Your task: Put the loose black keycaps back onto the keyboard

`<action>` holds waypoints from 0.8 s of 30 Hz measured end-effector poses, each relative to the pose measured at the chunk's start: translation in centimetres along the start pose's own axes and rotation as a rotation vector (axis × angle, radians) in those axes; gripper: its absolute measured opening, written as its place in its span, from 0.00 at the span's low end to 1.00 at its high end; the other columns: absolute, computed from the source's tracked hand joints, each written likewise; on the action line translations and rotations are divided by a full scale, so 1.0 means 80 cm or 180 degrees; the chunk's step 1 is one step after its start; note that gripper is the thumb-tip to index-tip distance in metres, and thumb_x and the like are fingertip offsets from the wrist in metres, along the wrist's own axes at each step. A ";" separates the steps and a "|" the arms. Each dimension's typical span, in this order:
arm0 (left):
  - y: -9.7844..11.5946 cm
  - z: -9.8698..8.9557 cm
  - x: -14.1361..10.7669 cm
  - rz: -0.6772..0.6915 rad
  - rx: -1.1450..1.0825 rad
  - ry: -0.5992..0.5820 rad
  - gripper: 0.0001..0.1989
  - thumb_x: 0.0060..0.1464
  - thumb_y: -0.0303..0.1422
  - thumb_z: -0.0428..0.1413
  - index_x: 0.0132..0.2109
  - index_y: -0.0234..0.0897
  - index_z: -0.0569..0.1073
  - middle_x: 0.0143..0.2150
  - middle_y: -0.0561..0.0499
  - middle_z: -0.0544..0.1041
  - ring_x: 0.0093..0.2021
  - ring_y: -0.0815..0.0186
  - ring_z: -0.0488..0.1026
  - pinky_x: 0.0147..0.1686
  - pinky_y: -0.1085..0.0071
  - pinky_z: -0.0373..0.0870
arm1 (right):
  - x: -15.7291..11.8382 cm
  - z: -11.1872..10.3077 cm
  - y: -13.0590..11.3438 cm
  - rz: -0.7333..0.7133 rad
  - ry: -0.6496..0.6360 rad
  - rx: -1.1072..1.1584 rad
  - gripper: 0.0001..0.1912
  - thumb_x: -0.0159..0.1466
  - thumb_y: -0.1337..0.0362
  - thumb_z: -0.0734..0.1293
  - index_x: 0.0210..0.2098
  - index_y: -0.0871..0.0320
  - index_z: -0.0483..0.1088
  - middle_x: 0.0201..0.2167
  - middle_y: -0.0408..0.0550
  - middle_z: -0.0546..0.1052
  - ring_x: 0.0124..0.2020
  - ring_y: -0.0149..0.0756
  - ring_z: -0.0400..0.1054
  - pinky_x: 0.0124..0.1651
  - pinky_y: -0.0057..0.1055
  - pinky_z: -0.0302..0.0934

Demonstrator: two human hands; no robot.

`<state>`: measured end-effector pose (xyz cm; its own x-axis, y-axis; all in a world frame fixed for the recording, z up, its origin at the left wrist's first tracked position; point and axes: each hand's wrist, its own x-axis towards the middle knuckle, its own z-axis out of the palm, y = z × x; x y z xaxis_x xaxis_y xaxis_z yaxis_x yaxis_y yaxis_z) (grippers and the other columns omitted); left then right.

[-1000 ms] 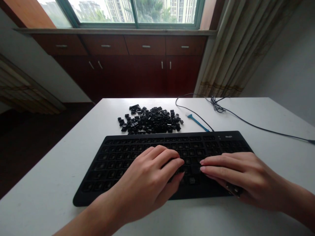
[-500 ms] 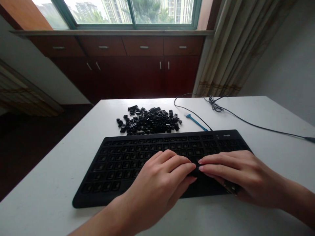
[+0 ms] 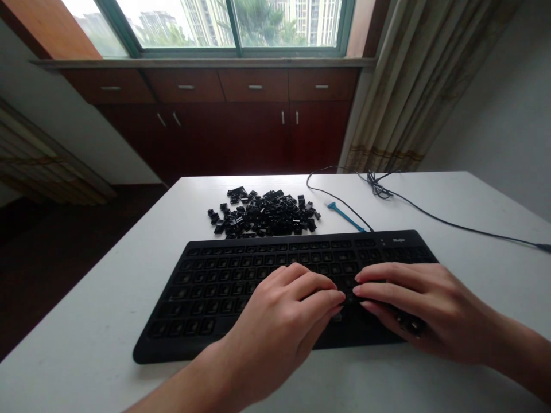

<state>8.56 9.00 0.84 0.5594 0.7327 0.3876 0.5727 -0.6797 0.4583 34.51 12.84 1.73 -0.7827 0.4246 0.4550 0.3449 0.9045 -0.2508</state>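
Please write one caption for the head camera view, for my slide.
Left hand and right hand on a black keyboard, black keycaps heaped behind on a white table.

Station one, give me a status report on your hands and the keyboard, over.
Left hand, right hand on the black keyboard, fingertips near its lower middle. Loose black keycaps, blue tool, black cable lie beyond it, clear of the hands.

On the table (image 3: pixel 94 310), a keyboard (image 3: pixel 202 292) sits toward the near edge, the left hand (image 3: pixel 275 321) on its middle and the right hand (image 3: pixel 422 310) on its right part; what lies under the fingers is hard to make out from here. Behind the keyboard lies a heap of keycaps (image 3: pixel 264 213), with a keycap puller (image 3: pixel 344 217) to its right and a cable (image 3: pixel 430 209) running behind both. Beyond the table stands a cabinet (image 3: pixel 215 137) beneath a window (image 3: pixel 232 26).
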 end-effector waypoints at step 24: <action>0.006 -0.005 -0.002 -0.0061 -0.0005 -0.0105 0.11 0.66 0.34 0.53 0.54 0.42 0.72 0.49 0.53 0.79 0.45 0.64 0.72 0.47 0.63 0.71 | 0.002 -0.002 0.000 -0.0292 -0.0094 -0.0115 0.12 0.71 0.71 0.61 0.52 0.60 0.71 0.45 0.50 0.80 0.40 0.35 0.77 0.39 0.29 0.71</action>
<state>8.50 8.56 1.36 0.5679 0.7440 0.3521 0.5826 -0.6655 0.4665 34.48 12.95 1.91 -0.8266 0.3390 0.4493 0.2890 0.9406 -0.1780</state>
